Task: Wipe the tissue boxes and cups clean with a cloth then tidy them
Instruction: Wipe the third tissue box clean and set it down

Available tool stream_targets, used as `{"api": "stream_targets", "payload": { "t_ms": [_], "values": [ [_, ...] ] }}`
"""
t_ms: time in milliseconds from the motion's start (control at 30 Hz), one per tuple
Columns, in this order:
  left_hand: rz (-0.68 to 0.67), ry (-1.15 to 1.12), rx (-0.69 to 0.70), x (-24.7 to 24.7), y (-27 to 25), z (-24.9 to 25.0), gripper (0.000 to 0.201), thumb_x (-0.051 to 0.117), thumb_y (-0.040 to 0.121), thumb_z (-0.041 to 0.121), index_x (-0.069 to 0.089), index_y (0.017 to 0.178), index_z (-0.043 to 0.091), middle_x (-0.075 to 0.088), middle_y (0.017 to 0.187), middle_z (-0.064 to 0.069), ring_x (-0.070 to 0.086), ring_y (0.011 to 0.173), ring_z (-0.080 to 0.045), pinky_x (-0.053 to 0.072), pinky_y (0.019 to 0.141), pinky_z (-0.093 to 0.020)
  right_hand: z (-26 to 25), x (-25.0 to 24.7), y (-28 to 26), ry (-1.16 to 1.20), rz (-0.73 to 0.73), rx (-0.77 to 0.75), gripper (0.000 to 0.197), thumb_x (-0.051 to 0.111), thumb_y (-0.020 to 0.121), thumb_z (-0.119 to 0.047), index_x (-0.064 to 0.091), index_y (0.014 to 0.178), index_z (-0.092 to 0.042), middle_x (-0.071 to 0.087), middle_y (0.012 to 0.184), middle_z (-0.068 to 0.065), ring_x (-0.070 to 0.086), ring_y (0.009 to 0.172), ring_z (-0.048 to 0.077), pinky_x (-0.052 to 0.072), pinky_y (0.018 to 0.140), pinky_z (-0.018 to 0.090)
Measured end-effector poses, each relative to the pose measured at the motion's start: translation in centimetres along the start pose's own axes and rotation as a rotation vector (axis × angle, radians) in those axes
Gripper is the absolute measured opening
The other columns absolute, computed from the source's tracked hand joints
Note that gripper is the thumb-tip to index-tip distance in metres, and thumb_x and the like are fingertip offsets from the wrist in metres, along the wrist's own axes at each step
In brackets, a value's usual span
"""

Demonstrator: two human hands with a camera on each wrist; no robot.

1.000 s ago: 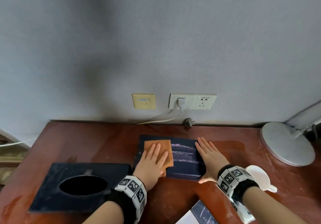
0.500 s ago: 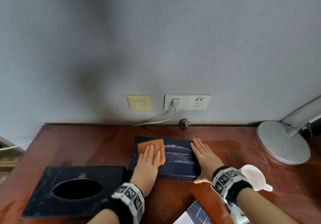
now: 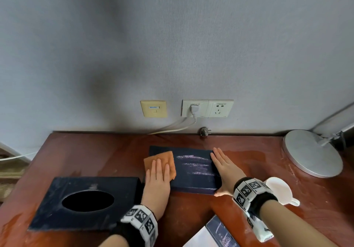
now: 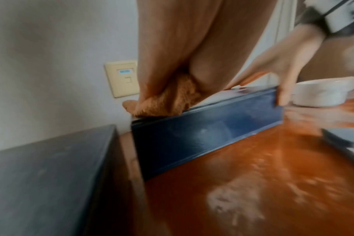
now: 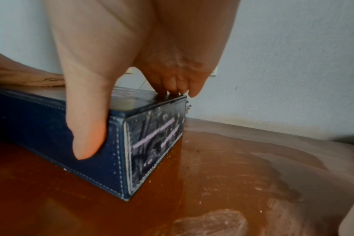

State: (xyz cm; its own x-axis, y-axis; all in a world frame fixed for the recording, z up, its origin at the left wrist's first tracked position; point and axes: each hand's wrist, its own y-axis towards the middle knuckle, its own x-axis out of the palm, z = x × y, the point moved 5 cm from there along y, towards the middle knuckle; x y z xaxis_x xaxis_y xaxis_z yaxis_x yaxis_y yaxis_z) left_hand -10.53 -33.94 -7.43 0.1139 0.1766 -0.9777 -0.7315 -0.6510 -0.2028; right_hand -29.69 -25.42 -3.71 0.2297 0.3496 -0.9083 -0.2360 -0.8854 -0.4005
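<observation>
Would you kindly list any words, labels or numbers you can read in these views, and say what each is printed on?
Nothing can be read with certainty.
Beige wall plate: a small blue label, too blurred to read.
White double socket: tiny grey print along its top, too small.
Dark booklet at the table's near edge: pale lines of print, illegible.
Wrist bands: black-and-white square code markers, no words.

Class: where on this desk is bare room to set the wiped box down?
Bare wood: the back-left corner beyond the black tissue box with the oval hole, and between the blue stitched tissue box and the round grey lamp base. Crowded: front right, around the white cup.
</observation>
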Motion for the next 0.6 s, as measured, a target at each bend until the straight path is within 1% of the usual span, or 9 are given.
{"api": "stream_targets", "payload": {
  "t_ms": [33,100,167,200,233,333,400,500,600],
  "values": [
    [-0.015,-0.005,0.027,0.3,-0.6,1.1,0.049,0.0,0.098,0.001,0.045,0.116,0.0,0.065,0.11,-0.03,0.065,0.099,-0.043,0.055,0.071,-0.052,0.0,0.0,0.0,0.004,-0.002,0.001,0.13,0.079,0.064,-0.046,-0.016,0.146,-0.011,-0.025,0.153,0.005,-0.02,0.142,0.017,-0.002,0.115,0.027],
    [-0.075,-0.013,0.101,-0.8,-1.9,3.2,0.044,0.006,0.098,0.0,0.039,0.126,-0.001,0.052,0.128,-0.031,0.058,0.112,-0.043,0.052,0.085,-0.049,0.0,0.1,0.0,0.007,-0.015,0.0,0.13,0.08,0.064,-0.045,-0.016,0.146,-0.011,-0.025,0.153,0.005,-0.021,0.142,0.017,0.0,0.116,0.028],
    [-0.044,-0.028,0.184,-1.8,-1.5,3.3,0.052,0.022,0.094,-0.004,0.016,0.146,-0.001,0.013,0.152,-0.027,0.023,0.14,-0.042,0.029,0.112,-0.044,0.1,0.1,0.0,0.005,-0.026,0.0,0.131,0.08,0.063,-0.045,-0.016,0.146,-0.011,-0.026,0.153,0.005,-0.021,0.142,0.017,0.0,0.116,0.028],
    [-0.081,-0.051,0.155,-2.4,-0.9,2.4,0.061,0.026,0.094,-0.006,0.004,0.15,0.003,-0.004,0.156,-0.022,0.003,0.145,-0.036,0.016,0.118,-0.039,0.2,0.0,0.0,0.009,-0.034,-0.005,0.132,0.08,0.063,-0.046,-0.016,0.146,-0.011,-0.026,0.153,0.005,-0.021,0.142,0.017,-0.001,0.116,0.028],
    [-0.141,-0.07,0.089,-3.2,0.0,1.7,0.066,0.028,0.094,-0.007,-0.003,0.15,0.006,-0.012,0.156,-0.019,-0.007,0.146,-0.032,0.011,0.119,-0.035,0.3,0.0,0.0,0.016,-0.045,-0.012,0.133,0.08,0.062,-0.047,-0.016,0.146,-0.011,-0.026,0.153,0.004,-0.022,0.142,0.016,-0.001,0.116,0.028],
    [-0.065,-0.154,-0.002,-5.2,2.9,1.1,0.067,0.031,0.095,-0.005,-0.007,0.149,0.006,-0.011,0.157,-0.019,-0.007,0.146,-0.029,0.01,0.119,-0.033,0.9,-0.8,-0.1,0.069,-0.099,-0.033,0.129,0.079,0.063,-0.048,-0.012,0.147,-0.014,-0.023,0.154,0.0,-0.019,0.142,0.014,-0.002,0.115,0.028],
    [-0.121,-0.26,-0.008,-4.8,3.5,2.3,0.069,0.036,0.097,0.003,-0.01,0.149,0.005,-0.009,0.157,-0.018,-0.005,0.146,-0.028,0.008,0.119,-0.034,0.8,-1.9,-0.1,0.161,-0.093,-0.05,0.11,0.072,0.075,-0.043,-0.005,0.149,-0.016,-0.018,0.155,-0.005,-0.014,0.143,0.012,0.002,0.116,0.027],
    [-0.184,-0.438,0.048,-3.4,3.3,4.3,0.097,0.057,0.091,0.027,-0.019,0.147,0.006,-0.012,0.157,-0.016,-0.009,0.146,-0.028,0.001,0.12,-0.038,-0.3,-3.9,0.3,0.329,0.084,-0.075,0.067,0.05,0.095,-0.026,0.012,0.149,-0.018,-0.006,0.157,-0.006,-0.002,0.144,0.007,0.008,0.115,0.022],
    [-0.17,-0.682,0.084,-4.1,2.7,4.4,0.125,0.072,0.077,0.044,-0.027,0.144,0.011,-0.015,0.157,-0.005,-0.013,0.145,-0.019,-0.001,0.118,-0.032,-2.6,-4.2,0.9,0.385,0.182,-0.123,0.051,0.038,0.1,-0.022,0.021,0.147,-0.016,0.005,0.157,-0.004,0.004,0.144,0.007,0.007,0.113,0.019]
  ]
}}
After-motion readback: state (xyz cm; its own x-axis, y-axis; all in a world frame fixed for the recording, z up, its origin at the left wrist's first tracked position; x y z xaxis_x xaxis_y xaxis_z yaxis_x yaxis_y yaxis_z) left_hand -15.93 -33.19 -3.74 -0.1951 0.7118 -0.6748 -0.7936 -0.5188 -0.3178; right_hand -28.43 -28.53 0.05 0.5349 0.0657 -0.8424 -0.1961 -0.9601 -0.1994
